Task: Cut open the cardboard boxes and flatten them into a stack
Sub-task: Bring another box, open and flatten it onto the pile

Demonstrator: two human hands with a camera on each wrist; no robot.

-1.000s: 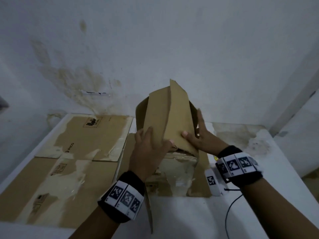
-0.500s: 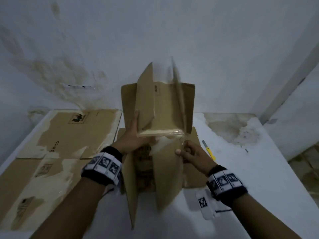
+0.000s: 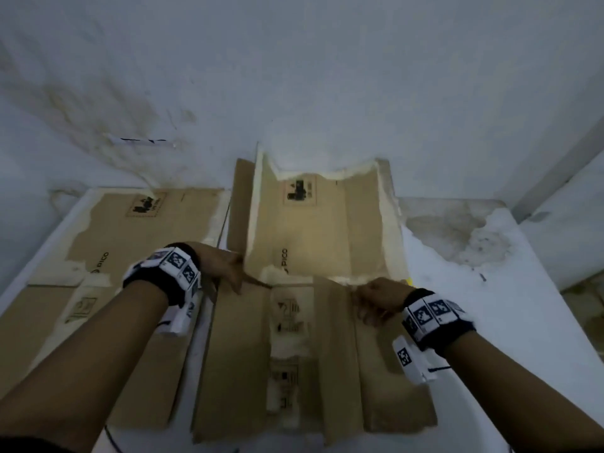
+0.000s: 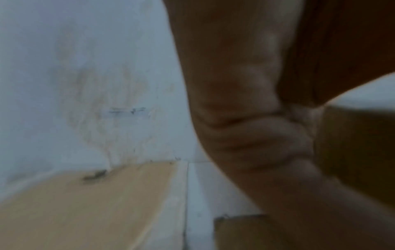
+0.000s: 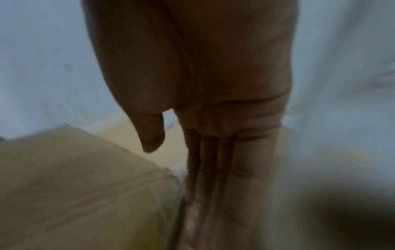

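Observation:
A cut-open brown cardboard box (image 3: 313, 348) lies spread out in the head view. Its near half rests on the white table (image 3: 490, 315) and its far half (image 3: 313, 223) leans up against the wall. My left hand (image 3: 238, 276) presses with extended fingers on the box's left side at the fold. In the left wrist view, which is blurred, my left hand (image 4: 267, 140) lies against dark cardboard (image 4: 352, 143). At the right end of the fold my right hand (image 3: 372, 302) rests on the box. In the right wrist view, its fingers (image 5: 213, 169) are straight and together on the cardboard (image 5: 85, 186).
Flattened boxes (image 3: 137, 233) lie on the left side of the table, reaching its front edge. A bit of a yellow cutter (image 3: 408, 282) peeks out past the box's right edge. The stained wall stands close behind. A black cable (image 3: 111, 439) runs off the near edge.
The box was held upright and half folded; now it is opened out, with the near half down on the table. My hands have moved apart to the two ends of the fold.

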